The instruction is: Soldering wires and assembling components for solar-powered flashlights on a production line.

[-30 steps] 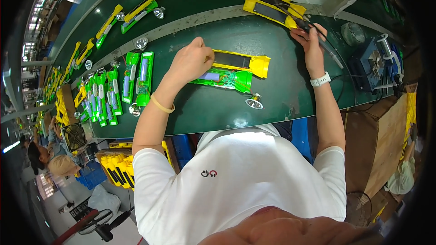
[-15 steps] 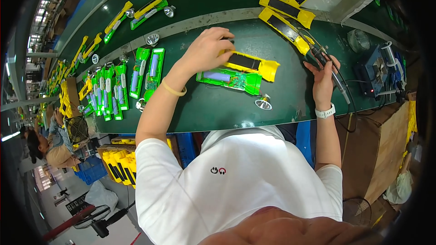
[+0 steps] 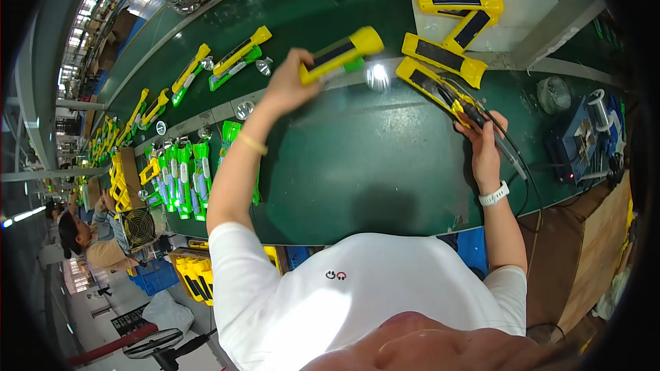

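Note:
My left hand (image 3: 287,84) is raised over the far side of the green bench, shut on a yellow and green flashlight body (image 3: 342,53) with a round silver reflector (image 3: 377,77) dangling beneath it. My right hand (image 3: 483,144) rests on the bench at the right, gripping a soldering iron (image 3: 504,145) whose tip lies by a yellow flashlight shell (image 3: 434,88). The hands are far apart.
More yellow shells (image 3: 459,3) lie on a white sheet at the back right. A soldering station (image 3: 574,145) stands at the right edge. Green flashlight halves (image 3: 184,177) are lined up at the left. Assembled flashlights (image 3: 239,57) ride the belt behind. Another person (image 3: 89,240) sits far left.
My left hand has lifted the yellow and green flashlight parts off the bench and carried them up and away toward the belt. My right hand has stayed by the yellow shell with the iron.

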A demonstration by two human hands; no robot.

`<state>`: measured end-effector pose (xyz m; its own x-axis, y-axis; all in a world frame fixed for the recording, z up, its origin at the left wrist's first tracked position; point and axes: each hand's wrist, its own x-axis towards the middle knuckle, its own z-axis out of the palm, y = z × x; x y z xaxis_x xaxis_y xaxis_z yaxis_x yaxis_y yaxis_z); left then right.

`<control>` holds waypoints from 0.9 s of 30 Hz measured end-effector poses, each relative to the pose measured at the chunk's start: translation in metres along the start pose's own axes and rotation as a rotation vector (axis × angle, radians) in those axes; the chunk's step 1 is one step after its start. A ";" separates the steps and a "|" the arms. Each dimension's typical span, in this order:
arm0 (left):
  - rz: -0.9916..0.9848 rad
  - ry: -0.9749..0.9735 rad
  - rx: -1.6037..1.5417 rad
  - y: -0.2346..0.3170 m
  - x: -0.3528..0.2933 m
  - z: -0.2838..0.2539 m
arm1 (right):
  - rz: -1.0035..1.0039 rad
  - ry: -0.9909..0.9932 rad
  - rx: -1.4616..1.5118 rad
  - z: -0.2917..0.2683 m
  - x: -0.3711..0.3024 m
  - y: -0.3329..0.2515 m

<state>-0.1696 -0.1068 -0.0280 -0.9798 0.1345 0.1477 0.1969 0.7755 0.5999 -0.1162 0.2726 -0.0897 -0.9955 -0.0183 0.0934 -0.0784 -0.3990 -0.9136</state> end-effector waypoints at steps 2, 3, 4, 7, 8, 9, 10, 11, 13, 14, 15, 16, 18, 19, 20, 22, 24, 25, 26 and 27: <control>0.013 -0.036 0.098 -0.041 0.045 -0.015 | -0.014 -0.055 0.018 -0.003 -0.001 0.001; 0.042 -0.136 0.156 -0.051 0.068 -0.026 | -0.018 -0.030 0.002 -0.005 -0.001 0.004; -0.038 -0.361 0.006 -0.066 0.092 -0.043 | -0.015 -0.021 0.020 -0.006 -0.001 0.005; -0.383 -0.732 -0.241 -0.065 0.158 -0.078 | 0.003 0.006 0.043 -0.005 0.001 0.004; -0.501 -0.718 -0.276 -0.071 0.179 -0.084 | 0.022 -0.004 0.041 -0.007 0.002 0.004; -0.487 -0.632 -0.021 -0.078 0.203 -0.087 | 0.046 -0.024 0.042 -0.009 0.001 0.002; -0.330 -0.447 0.420 -0.084 0.220 -0.084 | 0.046 -0.019 0.049 -0.008 0.002 0.002; -0.151 -0.252 0.837 -0.093 0.238 -0.069 | 0.052 -0.014 0.049 -0.008 0.002 0.001; 0.160 -0.103 0.882 -0.108 0.272 -0.035 | 0.057 0.018 0.018 -0.008 0.002 -0.001; 0.284 -0.105 0.989 -0.104 0.282 -0.017 | 0.058 0.027 0.015 -0.009 0.003 0.000; 0.404 -0.103 1.099 -0.100 0.287 -0.006 | 0.059 0.028 0.014 -0.009 0.003 0.000; 0.460 -0.143 1.099 -0.105 0.292 -0.002 | 0.061 0.025 0.028 -0.007 0.004 -0.001; 0.517 -0.063 1.015 -0.089 0.279 -0.010 | 0.065 0.007 0.035 -0.009 0.003 -0.002; 0.563 0.013 0.935 -0.077 0.263 -0.021 | 0.074 -0.020 0.046 -0.009 0.002 -0.003; 0.583 0.058 0.871 -0.054 0.237 -0.037 | 0.060 -0.056 0.049 -0.009 0.001 -0.005; 0.662 0.031 0.839 -0.025 0.200 -0.036 | 0.097 -0.045 0.041 -0.011 0.000 -0.003; 0.724 -0.117 0.832 0.026 0.131 -0.041 | 0.080 -0.066 0.003 -0.012 -0.004 -0.002; 0.701 -0.179 0.814 0.051 0.092 -0.036 | 0.072 -0.078 -0.014 -0.013 -0.007 -0.004; 0.604 -0.274 0.838 0.073 0.051 -0.028 | 0.097 -0.058 -0.007 -0.013 -0.009 -0.003; 0.506 -0.455 0.865 0.086 0.015 -0.017 | 0.129 -0.070 0.018 -0.011 -0.007 -0.004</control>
<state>-0.1665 -0.0486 0.0386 -0.7487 0.6355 -0.1888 0.6628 0.7131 -0.2284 -0.1094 0.2848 -0.0915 -0.9909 -0.1342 0.0036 0.0516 -0.4056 -0.9126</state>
